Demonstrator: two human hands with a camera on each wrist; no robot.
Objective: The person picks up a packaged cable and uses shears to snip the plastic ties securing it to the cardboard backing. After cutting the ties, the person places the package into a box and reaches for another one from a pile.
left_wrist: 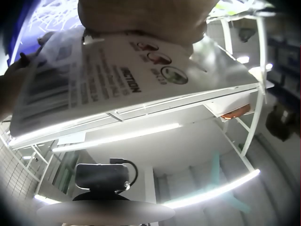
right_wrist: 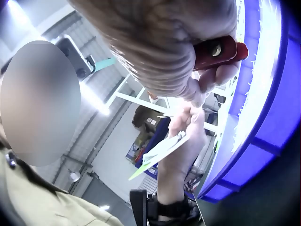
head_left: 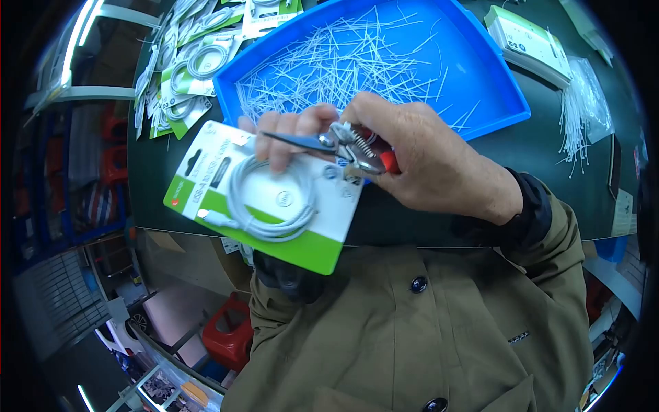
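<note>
My left hand grips the top edge of a white and green retail card, fingers lying over its front. Fixed to that card is a coiled white cable with a connector at its lower left. The card's printed back shows in the left wrist view. My right hand grips spring-loaded pruning shears with red handles. The dark blade of the shears points left, across the left fingers and over the card's upper edge in the head view.
Behind the hands stands a blue tray strewn with thin white strips. Packaged cables are heaped at the back left. A stack of cards and a clear bag of white cable ties lie at the right. A red stool is below the table.
</note>
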